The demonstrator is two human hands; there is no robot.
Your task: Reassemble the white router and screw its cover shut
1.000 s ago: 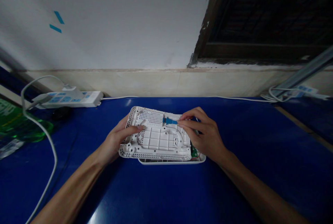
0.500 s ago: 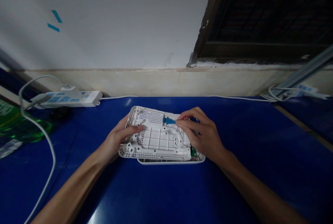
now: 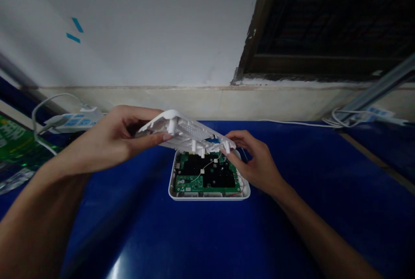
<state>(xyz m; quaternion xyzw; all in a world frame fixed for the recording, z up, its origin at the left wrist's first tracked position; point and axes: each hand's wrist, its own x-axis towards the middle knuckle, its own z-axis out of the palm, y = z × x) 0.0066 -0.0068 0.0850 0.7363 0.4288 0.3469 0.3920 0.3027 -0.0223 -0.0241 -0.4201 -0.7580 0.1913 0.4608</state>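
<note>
A white perforated plastic cover (image 3: 191, 134) is tilted above a white casing (image 3: 207, 199) lying on the blue table. My left hand (image 3: 129, 138) grips the cover's left end, thumb below and fingers behind. My right hand (image 3: 253, 160) pinches the cover's right corner between thumb and fingers. Inside the casing a green circuit board (image 3: 191, 184) shows, with black areas (image 3: 220, 178) and a thin pale wire across it. A small blue piece (image 3: 213, 140) is at the cover, partly hidden.
A power strip (image 3: 76, 121) with a white cable is at the back left, near green bottles (image 3: 16, 140). More cable (image 3: 337, 117) bunches beside a metal post (image 3: 382, 82) at the back right. The wall runs behind the blue table (image 3: 194, 240).
My left hand has raised and tilted the cover, uncovering the circuit board in the casing. My right hand has moved from the blue piece to the cover's right corner.
</note>
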